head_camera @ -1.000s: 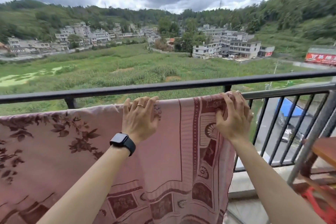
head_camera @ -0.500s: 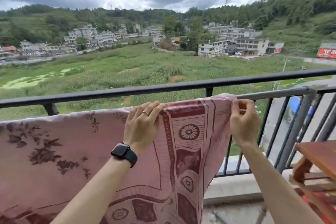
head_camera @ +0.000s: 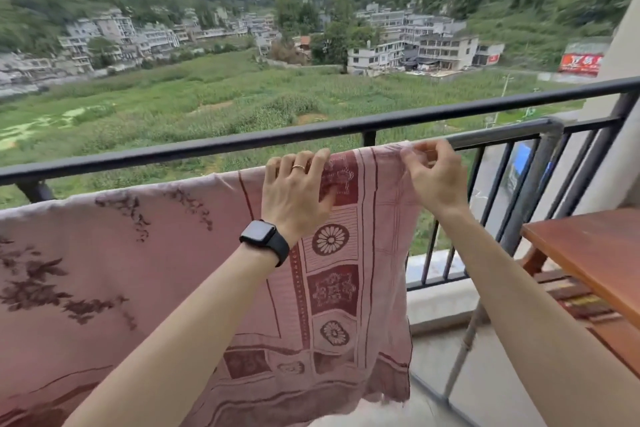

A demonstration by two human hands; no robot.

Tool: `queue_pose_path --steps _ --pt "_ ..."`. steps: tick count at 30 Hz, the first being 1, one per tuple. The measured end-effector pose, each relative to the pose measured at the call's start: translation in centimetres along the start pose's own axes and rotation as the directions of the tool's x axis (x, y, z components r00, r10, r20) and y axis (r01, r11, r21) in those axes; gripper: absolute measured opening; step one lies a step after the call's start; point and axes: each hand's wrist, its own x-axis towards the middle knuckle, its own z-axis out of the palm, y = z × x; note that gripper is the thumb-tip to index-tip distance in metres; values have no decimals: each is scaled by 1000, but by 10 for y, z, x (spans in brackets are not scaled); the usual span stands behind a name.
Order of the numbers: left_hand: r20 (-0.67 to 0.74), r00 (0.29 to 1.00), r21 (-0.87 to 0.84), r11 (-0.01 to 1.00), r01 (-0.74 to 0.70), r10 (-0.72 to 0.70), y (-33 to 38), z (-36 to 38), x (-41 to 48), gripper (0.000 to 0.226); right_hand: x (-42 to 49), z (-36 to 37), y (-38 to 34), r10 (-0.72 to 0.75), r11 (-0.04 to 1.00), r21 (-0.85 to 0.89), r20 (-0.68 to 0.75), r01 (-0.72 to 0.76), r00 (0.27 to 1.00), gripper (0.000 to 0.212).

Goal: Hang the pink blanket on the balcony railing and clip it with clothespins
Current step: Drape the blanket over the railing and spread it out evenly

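A pink blanket (head_camera: 145, 274) with dark red flower and border patterns hangs draped over the lower grey rail (head_camera: 502, 133), just inside the black balcony railing (head_camera: 242, 142). My left hand (head_camera: 294, 194), with a ring and a black watch on the wrist, lies flat with spread fingers on the blanket's top fold. My right hand (head_camera: 433, 177) pinches the blanket's top right corner at the rail. No clothespins are in view.
A red-brown wooden table (head_camera: 595, 253) stands close at the right, with slatted wood below it. The grey rail bends down into a post (head_camera: 540, 184) at the right. Beyond the railing is a drop to fields and buildings.
The view has swung left, so the hands and the blanket's edge sit further right. My right hand went from flat on the blanket to pinching its corner.
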Motion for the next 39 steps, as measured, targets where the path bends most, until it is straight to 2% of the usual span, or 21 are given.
queue_pose_path --steps 3,5,6,8,10,12,14,16,18,20,22,24,25,27,30,31,32,34,36,39 --pt "-75 994 -36 996 -85 82 0 6 -14 71 1 -10 21 -7 996 92 -75 13 997 11" --pt "-86 992 -41 995 -96 92 6 10 -18 72 -8 -5 33 105 987 121 7 -105 994 11" --pt "-101 992 -35 996 -85 81 8 11 -16 69 -14 -1 38 162 979 115 47 -167 986 15" --pt "-143 989 -50 997 -50 43 12 10 -6 60 -21 5 38 193 973 114 68 -200 979 30" --pt "-146 989 -75 996 -50 39 19 7 10 54 -20 7 26 147 980 140 -5 -144 989 49" --pt "-103 993 -80 995 -64 56 31 6 29 54 -10 7 14 35 998 62 -93 -29 995 55" --pt "-50 997 -91 994 -56 51 47 8 44 55 0 3 8 -76 995 -71 -97 69 992 49" --pt "-5 1000 -100 995 -29 29 59 10 52 50 6 -2 7 -199 970 -153 -42 191 979 38" --pt "14 1000 -90 996 -5 6 67 14 54 40 12 -7 10 -355 896 -279 12 344 935 28" --pt "-3 1000 -78 997 0 0 68 17 53 34 22 -14 10 -373 869 -330 51 368 927 21" --pt "-39 999 -71 997 -17 15 66 18 54 37 36 -25 11 -251 936 -238 59 258 966 18" --pt "-77 997 -83 996 -32 25 64 17 55 40 50 -40 14 -98 994 -27 122 102 988 17" --pt "-112 993 -89 995 -46 35 62 17 53 39 56 -47 16 -78 996 63 151 70 985 16" --pt "-172 983 -64 995 -70 58 59 16 50 29 67 -56 15 -175 978 133 103 161 979 16" --pt "-175 984 -80 995 -61 47 62 11 53 24 78 -62 15 -346 933 115 32 340 938 12" --pt "-175 984 -104 994 -36 17 65 10 54 23 77 -62 20 -337 933 155 52 326 940 12" --pt "-176 984 -119 993 -5 -16 70 8 54 22 74 -61 28 -276 943 217 92 251 957 12" --pt "-182 981 -116 992 46 -67 75 9 49 23 60 -58 47 -103 945 325 225 25 969 15" --pt "-183 979 -103 992 67 -85 74 6 41 28 44 -54 63 -26 924 362 384 -124 923 19" --pt "-164 983 -84 994 66 -79 64 -8 38 24 33 -47 68 -43 906 366 574 -210 817 23"
